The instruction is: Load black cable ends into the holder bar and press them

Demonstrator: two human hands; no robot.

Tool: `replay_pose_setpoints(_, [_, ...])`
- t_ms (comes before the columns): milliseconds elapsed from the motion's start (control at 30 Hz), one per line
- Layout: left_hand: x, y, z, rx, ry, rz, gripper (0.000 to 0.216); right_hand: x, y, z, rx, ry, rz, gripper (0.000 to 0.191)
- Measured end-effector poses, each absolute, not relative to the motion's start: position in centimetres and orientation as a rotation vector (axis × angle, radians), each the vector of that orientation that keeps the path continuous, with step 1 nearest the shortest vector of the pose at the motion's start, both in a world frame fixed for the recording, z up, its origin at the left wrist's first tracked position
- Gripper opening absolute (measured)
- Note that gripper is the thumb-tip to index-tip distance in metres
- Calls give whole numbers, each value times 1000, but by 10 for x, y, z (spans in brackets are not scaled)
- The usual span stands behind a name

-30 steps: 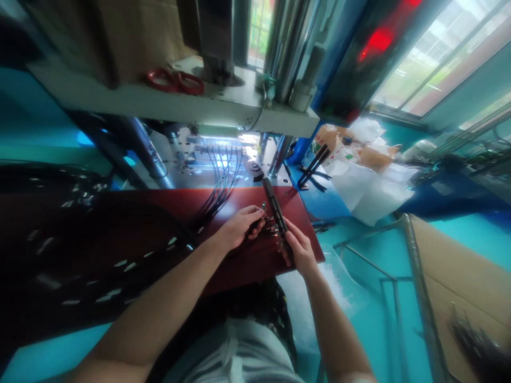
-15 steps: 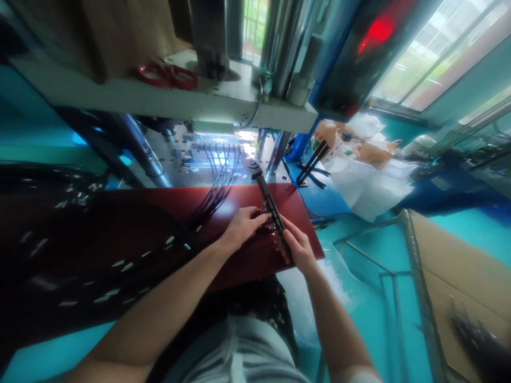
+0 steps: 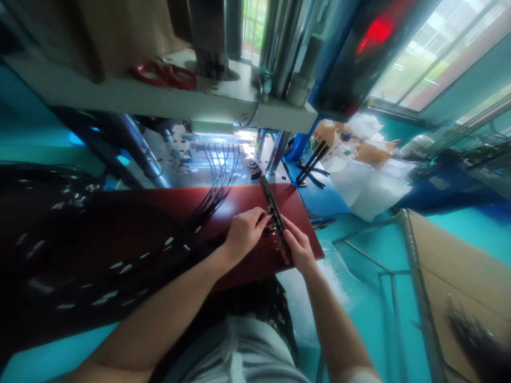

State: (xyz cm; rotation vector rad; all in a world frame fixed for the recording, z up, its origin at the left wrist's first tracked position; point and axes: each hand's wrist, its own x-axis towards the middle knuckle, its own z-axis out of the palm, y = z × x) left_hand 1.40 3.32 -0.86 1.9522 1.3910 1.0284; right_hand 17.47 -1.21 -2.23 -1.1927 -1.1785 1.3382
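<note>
Red table (image 3: 297,201) before a press (image 3: 223,110), bar (image 3: 273,201) held over its right end
Right hand (image 3: 299,247) grips the bar by its near end, far end slanting toward the press; left hand (image 3: 244,230) narrow, fingers at bar's left edge, cannot tell if on a small part; dark cables (image 3: 216,187) run from press onto table; red-handled scissors (image 3: 166,75) up on press

A lone head-worn camera peers forward and down, the wearer's striped shirt (image 3: 239,356) filling the bottom center, the left hand (image 3: 245,231) and right hand (image 3: 298,246) close by near mid-frame, a machine (image 3: 159,103) spanning the top, a window (image 3: 419,61) slanting at upper right.
</note>
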Motion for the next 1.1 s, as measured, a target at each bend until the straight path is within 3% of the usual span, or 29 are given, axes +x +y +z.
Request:
replay_pose_setpoints(367, [13, 46, -16, 1292, 1161, 967, 28, 175, -13, -23, -1255, -1257, 1332, 56])
replay_pose_setpoints(667, [8, 49, -15, 1314, 1099, 1026, 31, 174, -12, -21, -1299, -1351, 1307, 54])
replay_pose_setpoints(900, [4, 56, -8, 909, 1095, 1377, 21, 175, -11, -21, -1217, -1215, 1342, 54])
replay_pose_setpoints(1100, [9, 50, -5, 1015, 1069, 1053, 22, 176, -12, -20, -1224, -1223, 1351, 54])
